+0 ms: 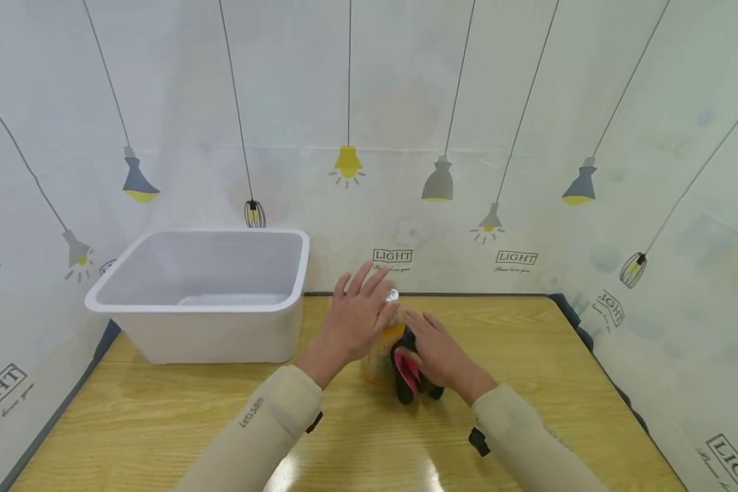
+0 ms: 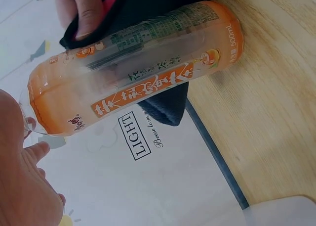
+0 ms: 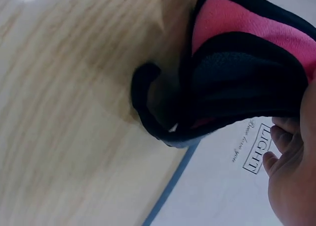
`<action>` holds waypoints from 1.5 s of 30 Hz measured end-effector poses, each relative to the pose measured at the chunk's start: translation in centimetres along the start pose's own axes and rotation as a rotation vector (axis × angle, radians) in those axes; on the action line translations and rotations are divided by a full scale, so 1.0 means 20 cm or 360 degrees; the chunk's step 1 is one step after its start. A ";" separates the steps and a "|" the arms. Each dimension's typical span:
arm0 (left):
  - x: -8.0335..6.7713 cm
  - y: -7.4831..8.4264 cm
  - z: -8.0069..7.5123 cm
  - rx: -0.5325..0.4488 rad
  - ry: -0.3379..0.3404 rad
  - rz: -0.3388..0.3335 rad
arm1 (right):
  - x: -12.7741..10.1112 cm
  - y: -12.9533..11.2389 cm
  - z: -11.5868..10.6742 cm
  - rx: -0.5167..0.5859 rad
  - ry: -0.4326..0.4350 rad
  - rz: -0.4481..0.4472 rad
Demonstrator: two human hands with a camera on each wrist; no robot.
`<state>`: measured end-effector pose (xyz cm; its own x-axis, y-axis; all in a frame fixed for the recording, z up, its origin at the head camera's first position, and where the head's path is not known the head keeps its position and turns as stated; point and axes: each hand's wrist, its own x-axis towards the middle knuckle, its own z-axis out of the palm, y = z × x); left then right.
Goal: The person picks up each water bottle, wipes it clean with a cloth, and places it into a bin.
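An upright plastic drink bottle [image 2: 143, 77] with an orange label stands on the wooden table. At its neck is my left hand [image 1: 359, 318], thumb and index finger around it just below the silvery cap [image 1: 392, 295], the other fingers spread out. My right hand [image 1: 439, 348] pinches a black fabric wrap [image 3: 242, 77] by its edge, the thumb over the pink lining [image 3: 242, 18]. The wrap lies against the bottle's right side, and part of it shows behind the bottle in the left wrist view. Its lower end curls near the tabletop.
A white plastic tub [image 1: 221, 335] stands at the back left of the table [image 1: 190, 424]. Behind and at both sides hangs a pale sheet [image 1: 393, 89] printed with lamps. Dark edging [image 1: 430, 294] runs along the table's back.
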<state>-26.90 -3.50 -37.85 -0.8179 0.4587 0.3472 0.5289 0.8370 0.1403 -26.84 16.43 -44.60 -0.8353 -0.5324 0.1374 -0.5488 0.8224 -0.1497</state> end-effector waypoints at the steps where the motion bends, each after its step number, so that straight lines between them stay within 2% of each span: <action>1: 0.00 0.00 0.00 -0.0007 0.0009 0.0002 | 0.00 0.00 0.01 0.0006 -0.0002 0.0002; 10: 0.00 0.00 0.01 -0.0012 0.0033 0.0011 | -0.01 0.02 0.11 -0.0017 -0.0004 -0.0013; 17: 0.00 0.00 0.01 -0.0017 0.0002 -0.0015 | -0.04 0.01 0.20 -0.0144 -0.0197 0.0082; 22: 0.00 0.01 0.00 -0.0019 -0.0009 -0.0027 | -0.04 -0.01 0.22 -0.0216 -0.0256 0.0126; 27: 0.00 0.01 0.00 -0.0027 -0.0016 -0.0033 | -0.04 -0.01 0.22 -0.0189 -0.0248 0.0150; 31: 0.00 0.00 0.00 -0.0027 -0.0025 -0.0030 | -0.05 -0.01 0.22 -0.0094 -0.0254 0.0179; 33: 0.00 0.01 0.01 -0.0028 -0.0028 -0.0029 | -0.05 -0.01 0.22 -0.0025 -0.0236 0.0210; 37: 0.00 0.00 0.02 -0.0036 -0.0021 -0.0025 | -0.06 -0.01 0.22 0.0178 -0.0115 0.0255; 40: 0.00 0.00 0.02 -0.0038 -0.0033 -0.0032 | -0.06 0.00 0.20 0.0315 0.0016 0.0223; 45: 0.01 -0.01 0.02 -0.0060 -0.0036 -0.0023 | -0.06 0.01 0.14 0.0409 0.0171 0.0155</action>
<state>-27.19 -3.41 -38.27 -0.8302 0.4537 0.3239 0.5249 0.8319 0.1801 -26.07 16.67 -47.51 -0.8835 -0.4180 0.2114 -0.4684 0.7834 -0.4085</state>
